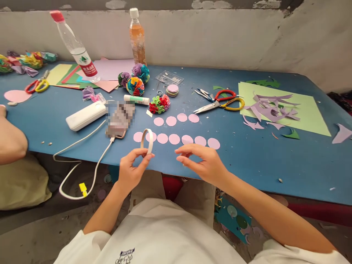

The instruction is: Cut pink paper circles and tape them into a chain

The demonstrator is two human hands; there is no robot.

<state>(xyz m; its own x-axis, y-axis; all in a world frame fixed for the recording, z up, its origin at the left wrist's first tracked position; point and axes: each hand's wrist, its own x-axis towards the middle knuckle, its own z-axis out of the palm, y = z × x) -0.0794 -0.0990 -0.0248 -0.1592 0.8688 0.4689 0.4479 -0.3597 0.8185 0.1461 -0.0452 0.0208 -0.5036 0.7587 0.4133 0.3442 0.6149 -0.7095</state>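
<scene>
My left hand is closed on a thin white roll of tape, pinched at its lower edge between thumb and fingers just over the table's front edge. To its right, my right hand is held with curled fingers and a gap between thumb and fingertips; nothing shows clearly in it. Beyond both hands, pink paper circles lie in a row on the blue table. A shorter row of pink circles lies behind, and the tape roll hides part of one circle in the front row.
Scissors, a paper-circle stack, pompoms and a glue stick lie farther back. A phone is cabled to a white power bank. Two bottles stand behind. Purple scraps lie right; another person's arm left.
</scene>
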